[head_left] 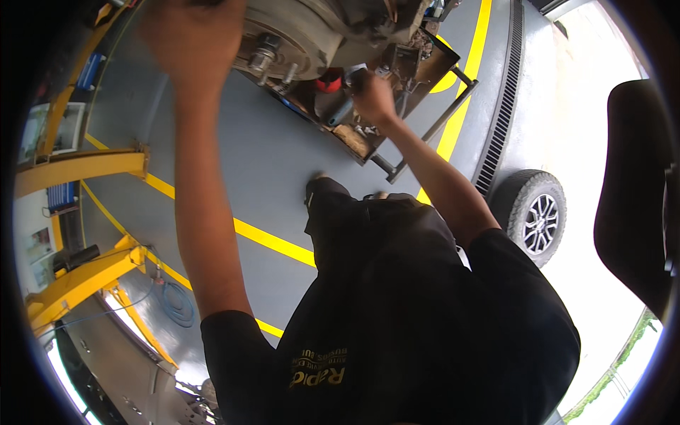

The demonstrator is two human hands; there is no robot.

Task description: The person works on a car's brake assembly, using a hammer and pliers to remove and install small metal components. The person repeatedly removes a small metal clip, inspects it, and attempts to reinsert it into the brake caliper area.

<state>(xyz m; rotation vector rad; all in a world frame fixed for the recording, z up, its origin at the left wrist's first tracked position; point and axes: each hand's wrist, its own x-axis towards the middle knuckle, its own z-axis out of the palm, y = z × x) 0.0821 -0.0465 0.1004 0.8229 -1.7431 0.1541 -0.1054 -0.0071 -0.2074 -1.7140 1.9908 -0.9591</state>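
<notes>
My left hand (pixel 195 39) is raised at the top left, beside a wheel hub (pixel 301 42) with bare studs (pixel 263 53). Motion blurs it, and its fingers run out of the picture near a dark shape. Over a metal tool cart (pixel 418 92), my right hand (pixel 374 98) reaches in with its fingers curled around something dark that I cannot make out. A pale grey piece (pixel 355 71) shows just beyond the fingers. Close by in the cart lie a red round item (pixel 329 81) and several small metal parts.
The cart's tubular handle (pixel 435 127) juts out on the right. A loose wheel with tyre (pixel 538 216) stands beyond the floor drain grate (pixel 501 99). Yellow lift arms (pixel 85 172) and a coiled blue hose (pixel 176 304) are on the left.
</notes>
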